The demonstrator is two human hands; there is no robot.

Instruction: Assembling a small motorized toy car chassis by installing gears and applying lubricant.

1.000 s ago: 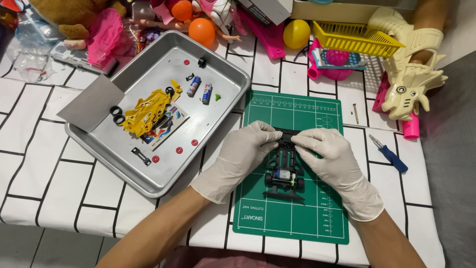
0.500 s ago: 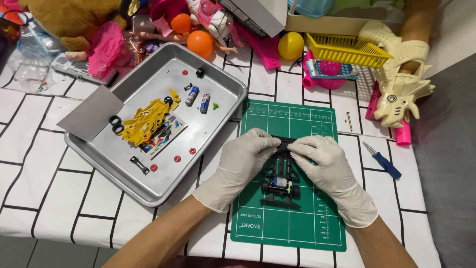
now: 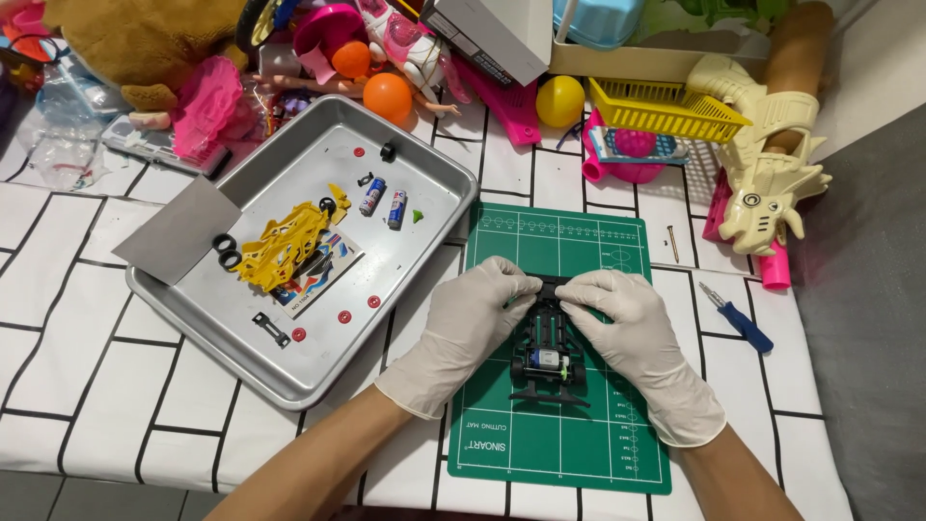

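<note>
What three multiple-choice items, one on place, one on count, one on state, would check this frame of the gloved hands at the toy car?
1. Where does the black toy car chassis lie?
A. in the metal tray
B. on the green cutting mat
C. in the yellow basket

2. How many small batteries lie in the metal tray?
A. two
B. four
C. none

3. How is the yellow car body shell?
A. mounted on the chassis
B. held in the right hand
C. off the chassis, lying in the tray

Answers:
1 B, the chassis sits on the green cutting mat between the left hand and the right hand.
2 A, two batteries lie side by side.
3 C, the shell rests in the tray, apart from both hands.
</note>
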